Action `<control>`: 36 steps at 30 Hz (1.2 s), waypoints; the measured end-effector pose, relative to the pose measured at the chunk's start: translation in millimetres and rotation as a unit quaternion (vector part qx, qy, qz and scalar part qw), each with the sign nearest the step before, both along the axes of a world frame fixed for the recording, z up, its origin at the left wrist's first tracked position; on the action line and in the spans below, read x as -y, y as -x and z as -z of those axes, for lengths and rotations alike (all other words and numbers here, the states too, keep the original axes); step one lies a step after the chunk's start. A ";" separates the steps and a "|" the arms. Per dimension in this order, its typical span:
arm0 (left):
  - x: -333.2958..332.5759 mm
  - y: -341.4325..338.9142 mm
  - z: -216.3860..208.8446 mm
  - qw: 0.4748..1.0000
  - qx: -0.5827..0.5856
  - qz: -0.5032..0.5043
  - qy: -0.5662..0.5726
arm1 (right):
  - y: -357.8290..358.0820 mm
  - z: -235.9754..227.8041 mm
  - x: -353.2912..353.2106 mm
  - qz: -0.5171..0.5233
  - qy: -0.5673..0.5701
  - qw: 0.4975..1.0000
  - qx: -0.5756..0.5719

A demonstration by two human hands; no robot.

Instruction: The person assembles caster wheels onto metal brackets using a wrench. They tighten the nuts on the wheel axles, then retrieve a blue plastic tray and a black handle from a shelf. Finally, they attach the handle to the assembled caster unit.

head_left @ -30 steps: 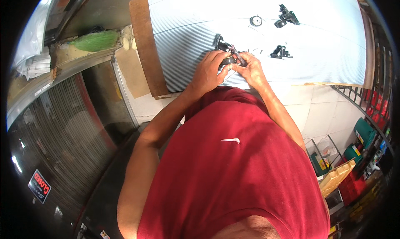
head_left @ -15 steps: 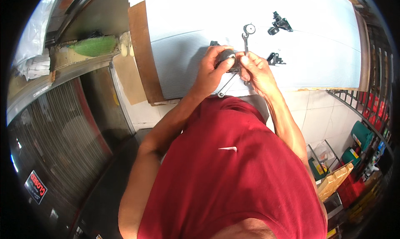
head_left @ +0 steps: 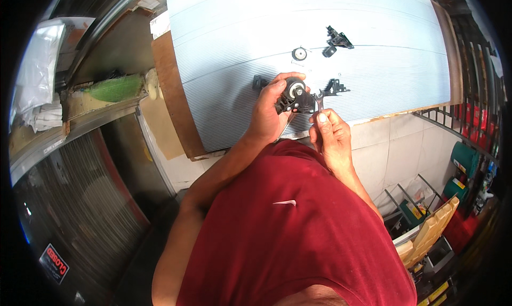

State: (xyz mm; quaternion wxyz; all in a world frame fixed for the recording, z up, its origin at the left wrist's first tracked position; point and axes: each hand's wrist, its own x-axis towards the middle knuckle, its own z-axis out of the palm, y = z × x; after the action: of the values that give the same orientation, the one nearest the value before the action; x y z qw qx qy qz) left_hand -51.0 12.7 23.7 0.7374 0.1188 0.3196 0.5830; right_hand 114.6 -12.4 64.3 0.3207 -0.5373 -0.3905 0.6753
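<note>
At the table's (head_left: 394, 74) seven o'clock, left hand (head_left: 266, 115) grips a caster (head_left: 296, 96), right hand (head_left: 334, 134) pinches a wrench (head_left: 320, 103) at its four o'clock, loose wheel (head_left: 300, 54) toward twelve.

The wrench (head_left: 320, 103) is right of the caster (head_left: 295, 96), and a wheel (head_left: 300, 54) lies behind both on the table (head_left: 229, 45).

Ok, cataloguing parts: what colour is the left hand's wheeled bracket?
The wheeled bracket is mostly black, clearest in head view.
</note>
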 end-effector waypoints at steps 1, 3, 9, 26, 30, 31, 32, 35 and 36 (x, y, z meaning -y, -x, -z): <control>-0.8 -0.1 -1.8 1.000 0.003 0.001 0.003 | -0.2 0.0 -2.0 0.006 0.003 1.000 0.004; -2.7 -0.8 -8.0 1.000 0.002 0.000 0.005 | 0.9 1.6 -8.4 0.016 0.007 1.000 0.010; -2.4 4.4 -13.1 0.976 -0.188 0.031 -0.104 | 4.0 1.0 -14.7 0.039 0.067 0.992 -0.098; 4.0 -8.5 18.3 0.994 0.049 0.092 0.016 | 21.9 19.9 -35.3 0.010 -0.025 0.999 -0.048; 5.2 -12.8 1.4 0.991 0.097 0.069 0.055 | 24.8 13.6 -50.3 0.012 -0.217 0.953 0.213; 5.7 -15.8 -0.5 0.990 0.102 0.068 0.063 | 21.4 14.4 -54.8 0.020 -0.199 0.953 0.229; 4.3 -17.0 6.5 0.992 0.096 0.071 0.050 | 17.3 16.7 -60.6 0.009 -0.194 0.950 0.243; 4.3 -18.3 18.2 0.989 0.134 0.049 0.043 | 5.6 18.5 -62.5 0.051 -0.214 0.947 0.233; -1.3 -17.3 -6.8 0.993 0.071 0.037 0.090 | -0.2 10.3 -58.5 0.066 -0.148 0.965 0.208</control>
State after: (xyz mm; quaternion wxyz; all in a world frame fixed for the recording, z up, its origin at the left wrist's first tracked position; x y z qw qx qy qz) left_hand -33.8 14.0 30.5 0.7871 0.0219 0.3127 0.5312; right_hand 114.9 46.2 54.0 0.3520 -0.6370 -0.5076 0.4611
